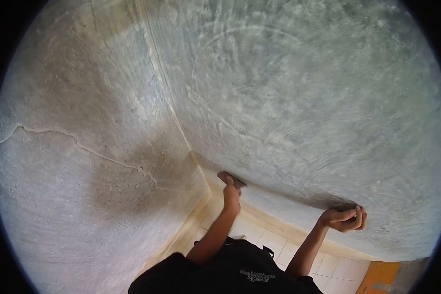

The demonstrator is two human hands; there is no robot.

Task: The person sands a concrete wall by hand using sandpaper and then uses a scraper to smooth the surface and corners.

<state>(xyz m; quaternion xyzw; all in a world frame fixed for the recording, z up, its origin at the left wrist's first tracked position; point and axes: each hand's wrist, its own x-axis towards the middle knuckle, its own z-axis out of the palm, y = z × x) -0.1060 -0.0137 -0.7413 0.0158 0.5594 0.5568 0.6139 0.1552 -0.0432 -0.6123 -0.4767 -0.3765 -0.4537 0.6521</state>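
My left hand [232, 194] grips a dark, flat rectangular tool [236, 181], its face near the lower part of the grey plastered wall [289, 108], close to the corner. Farther right, my right hand [346, 219] is raised beside the same wall with its fingers curled in and the thumb against them. Whatever those fingers hold, if anything, is hidden or too small to name. A dark shadow lies on the wall just behind this hand.
A second wall [59, 181] with a long wavy crack meets the first at the corner line. White floor tiles [271, 242] lie below, along a yellowish base strip [196, 220]. At the lower right is an orange panel [381, 274].
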